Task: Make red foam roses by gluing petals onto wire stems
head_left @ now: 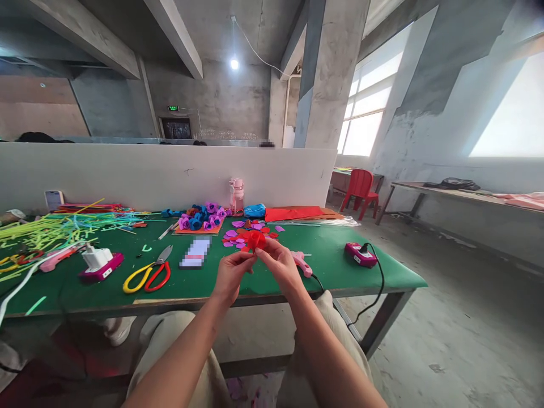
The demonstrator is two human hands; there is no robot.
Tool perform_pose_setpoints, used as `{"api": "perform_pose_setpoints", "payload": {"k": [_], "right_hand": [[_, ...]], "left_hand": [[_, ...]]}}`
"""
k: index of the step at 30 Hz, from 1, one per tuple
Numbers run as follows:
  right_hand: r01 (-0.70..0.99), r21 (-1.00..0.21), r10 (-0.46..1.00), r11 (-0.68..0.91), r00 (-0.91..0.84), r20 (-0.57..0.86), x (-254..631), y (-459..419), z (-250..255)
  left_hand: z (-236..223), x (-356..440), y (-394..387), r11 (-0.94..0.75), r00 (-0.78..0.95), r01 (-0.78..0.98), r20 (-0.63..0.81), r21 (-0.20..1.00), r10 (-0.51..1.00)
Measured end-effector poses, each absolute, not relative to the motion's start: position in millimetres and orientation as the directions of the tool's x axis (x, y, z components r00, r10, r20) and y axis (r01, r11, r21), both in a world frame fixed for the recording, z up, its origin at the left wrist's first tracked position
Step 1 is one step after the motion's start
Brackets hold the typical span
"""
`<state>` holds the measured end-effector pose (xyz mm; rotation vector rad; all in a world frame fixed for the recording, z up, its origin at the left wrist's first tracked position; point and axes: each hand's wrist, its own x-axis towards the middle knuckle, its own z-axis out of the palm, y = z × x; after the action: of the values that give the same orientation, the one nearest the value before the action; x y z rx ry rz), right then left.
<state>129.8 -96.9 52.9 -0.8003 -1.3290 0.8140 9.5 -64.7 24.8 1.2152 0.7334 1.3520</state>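
Note:
Both hands meet above the near edge of the green table (331, 266). My left hand (230, 273) and my right hand (279, 265) pinch the base of a small red foam flower (256, 240), fingers closed around it from either side. Just behind the flower lie loose pink, purple and red petals (236, 235). A pink glue gun (301, 262) rests on the table right beside my right hand, its black cord dropping over the edge.
Scissors with yellow and red handles (147, 275) lie left of my hands. A white charger on a pink power strip (100, 263) sits further left, another pink strip (360, 253) at right. Finished blue and purple flowers (199, 216), green strips (51, 226), a pink bottle (237, 196), red sheets (293, 213) line the back.

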Motion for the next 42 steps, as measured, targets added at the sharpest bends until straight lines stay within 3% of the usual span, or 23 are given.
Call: {"api": "perform_pose_setpoints", "payload": {"k": [8, 15, 27, 31, 35, 42], "right_hand": [[-0.277, -0.883, 0.921, 0.378, 0.016, 0.389, 127.4, -92.4, 49.2], [-0.191, -0.910, 0.930, 0.368, 0.045, 0.366, 129.2, -87.4, 39.7], [-0.291, -0.861, 0.908, 0.418, 0.157, 0.388, 120.2, -84.0, 30.7], [-0.282, -0.865, 0.909, 0.415, 0.166, 0.382, 125.6, -83.4, 32.0], [-0.316, -0.881, 0.935, 0.353, 0.083, 0.345, 136.7, -84.2, 32.0], [-0.427, -0.900, 0.979, 0.093, -0.126, 0.161, 144.5, -87.1, 19.9]], "left_hand": [[19.9, 10.9, -61.1, -0.175, 0.135, -0.338, 0.231, 0.925, 0.964], [20.6, 12.2, -60.9, -0.157, 0.126, -0.345, 0.212, 0.925, 0.969], [18.8, 20.5, -62.9, -0.125, 0.118, -0.384, 0.182, 0.915, 0.976], [20.9, 15.6, -61.3, -0.069, 0.232, -0.343, 0.155, 0.937, 0.960], [24.4, 2.0, -53.7, -0.034, 0.267, -0.326, 0.127, 0.945, 0.955], [34.7, -13.7, -54.4, 0.014, 0.307, -0.436, 0.134, 0.900, 0.942]]}}
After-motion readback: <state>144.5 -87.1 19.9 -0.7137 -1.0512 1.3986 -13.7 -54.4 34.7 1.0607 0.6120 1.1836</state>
